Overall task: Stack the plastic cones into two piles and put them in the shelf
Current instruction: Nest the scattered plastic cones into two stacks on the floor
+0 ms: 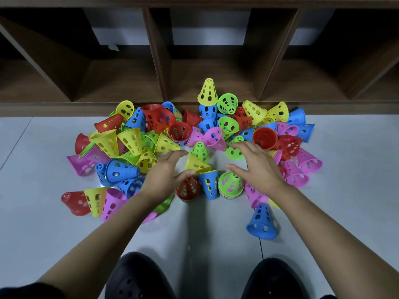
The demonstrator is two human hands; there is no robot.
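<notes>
While I watch through the head camera, both hands hover open over the cone heap.
I see a small pale scrap point(110, 46) lying in a left compartment of the dark brown wooden shelf point(155, 61). Perforated plastic cones point(133, 141), red, yellow, blue, green and pink, lie jumbled on the grey tiled floor point(345, 190) against the shelf's base. Left hand point(164, 172) and right hand point(258, 164) spread their fingers, gripping nothing; a short green-topped nested stack point(231, 184) stands upright beside the right.

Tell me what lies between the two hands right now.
Head view: between the left hand and right hand lie a tipped yellow cone with a green cone behind it, then bare floor.
</notes>
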